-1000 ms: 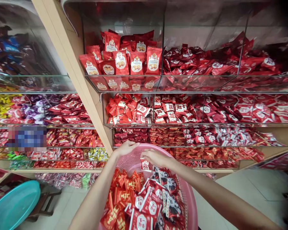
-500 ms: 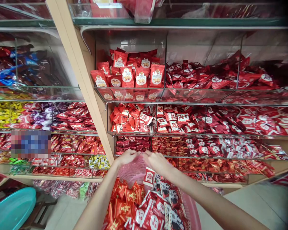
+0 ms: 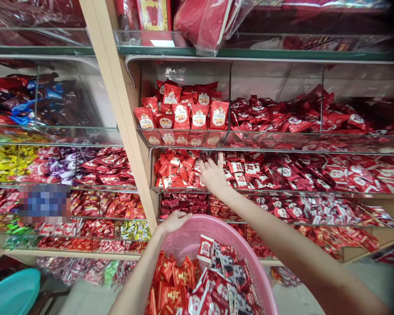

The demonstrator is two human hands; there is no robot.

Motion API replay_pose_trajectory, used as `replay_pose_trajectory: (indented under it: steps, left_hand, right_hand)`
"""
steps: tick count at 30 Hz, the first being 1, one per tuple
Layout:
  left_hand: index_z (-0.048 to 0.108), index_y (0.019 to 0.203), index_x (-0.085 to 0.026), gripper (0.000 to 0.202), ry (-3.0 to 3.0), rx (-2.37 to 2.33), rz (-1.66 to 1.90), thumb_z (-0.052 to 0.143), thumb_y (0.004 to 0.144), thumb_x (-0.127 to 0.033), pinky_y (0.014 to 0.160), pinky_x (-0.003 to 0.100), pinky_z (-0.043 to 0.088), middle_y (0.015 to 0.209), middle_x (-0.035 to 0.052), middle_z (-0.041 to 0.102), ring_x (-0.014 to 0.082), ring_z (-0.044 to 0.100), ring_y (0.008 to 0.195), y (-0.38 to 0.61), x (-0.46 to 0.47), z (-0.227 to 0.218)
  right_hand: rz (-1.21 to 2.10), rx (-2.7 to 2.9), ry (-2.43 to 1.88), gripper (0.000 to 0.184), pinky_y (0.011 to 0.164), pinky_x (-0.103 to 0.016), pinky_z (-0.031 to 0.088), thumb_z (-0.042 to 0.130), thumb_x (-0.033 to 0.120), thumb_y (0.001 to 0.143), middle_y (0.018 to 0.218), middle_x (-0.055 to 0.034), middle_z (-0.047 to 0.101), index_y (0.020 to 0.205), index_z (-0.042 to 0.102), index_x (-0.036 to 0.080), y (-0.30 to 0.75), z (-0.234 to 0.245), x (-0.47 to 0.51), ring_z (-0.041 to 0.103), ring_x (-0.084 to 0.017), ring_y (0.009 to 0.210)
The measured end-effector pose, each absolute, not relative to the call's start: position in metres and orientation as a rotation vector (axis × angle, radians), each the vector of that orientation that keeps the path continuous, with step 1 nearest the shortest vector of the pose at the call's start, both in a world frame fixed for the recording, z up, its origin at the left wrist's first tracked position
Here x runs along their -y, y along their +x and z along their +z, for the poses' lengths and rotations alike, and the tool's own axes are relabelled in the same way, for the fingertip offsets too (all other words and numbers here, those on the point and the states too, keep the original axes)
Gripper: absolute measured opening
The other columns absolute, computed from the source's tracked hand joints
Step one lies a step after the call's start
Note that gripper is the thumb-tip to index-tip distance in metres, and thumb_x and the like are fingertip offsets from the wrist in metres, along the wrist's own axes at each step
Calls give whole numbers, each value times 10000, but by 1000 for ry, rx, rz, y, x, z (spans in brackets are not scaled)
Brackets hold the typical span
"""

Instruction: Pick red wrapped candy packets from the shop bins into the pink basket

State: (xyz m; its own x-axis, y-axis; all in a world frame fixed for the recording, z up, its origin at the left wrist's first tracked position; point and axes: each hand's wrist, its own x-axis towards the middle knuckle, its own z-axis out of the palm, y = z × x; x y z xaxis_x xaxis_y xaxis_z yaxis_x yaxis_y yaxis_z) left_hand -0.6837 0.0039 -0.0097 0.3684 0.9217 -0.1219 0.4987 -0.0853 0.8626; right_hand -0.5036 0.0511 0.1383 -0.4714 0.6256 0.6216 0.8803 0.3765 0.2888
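A pink plastic basket (image 3: 264, 273) hangs in front of me, its round rim tilted toward the shelves. Inside it lie orange-red wrapped sweets (image 3: 169, 293) at the left and red-and-white packets (image 3: 212, 291) at the right. My left hand (image 3: 176, 222) is closed over the basket's far left rim. My right hand (image 3: 214, 175) reaches into a shelf bin, fingers apart and curved over the packets there, with the tips partly hidden among them. Red-and-cream packets (image 3: 175, 168) lie just left of it. Red packets with white labels (image 3: 241, 170) lie to its right.
Glass-fronted shelves of wrapped sweets surround the hands. A clear shelf edge (image 3: 190, 136) with upright red biscuit packets (image 3: 199, 116) is above my right hand. A wooden post (image 3: 120, 100) divides the shelves. A turquoise basin (image 3: 15, 291) stands low at the left.
My right hand has left the basket rim and moved up into the shelf bin. My left hand stays on the rim. The view has tilted slightly upward.
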Motion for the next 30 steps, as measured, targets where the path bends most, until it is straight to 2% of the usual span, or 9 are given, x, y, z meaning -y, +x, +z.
replay_pose_trajectory:
  steps: [11,15,19,24,30]
  left_hand:
    - [593,631,-150,585,1688,-1289,574,430,702,-707,529,242,299,545,-17,501,119,408,552,-685,-2,-5]
    - [617,663,-149,593,1714,-1306,562,423,703,-708,541,243,309,549,-13,518,130,429,575,-682,-4,-3]
    - [608,666,-143,591,1718,-1301,548,412,719,-698,548,240,312,562,-18,510,120,418,567,-682,-4,-2]
    - [593,660,-137,581,1675,-1291,559,419,724,-687,541,236,302,570,-26,500,101,392,536,-685,-2,-2]
    - [606,644,-147,587,1718,-1292,555,423,707,-701,528,241,290,536,-25,497,114,404,539,-683,-4,-1]
  right_hand:
    - [-810,2307,-1354,326,1039,-543,71,460,146,811,891,-146,625,1117,539,66,-497,154,-37,531,-266,878]
    - [-821,2372,-1369,303,979,-522,185,451,132,829,924,-132,615,1118,536,99,-500,159,-35,564,-239,821]
    - [-867,2412,-1363,278,887,-485,296,450,110,833,971,-137,592,1098,535,116,-500,165,-32,548,-256,866]
    - [-866,2492,-1286,286,761,-361,403,432,30,810,1062,-145,534,1064,531,118,-485,171,-21,471,-268,973]
    - [-629,2531,-1084,342,837,-354,434,399,19,811,1152,-130,483,1115,508,131,-461,162,-21,444,-242,1022]
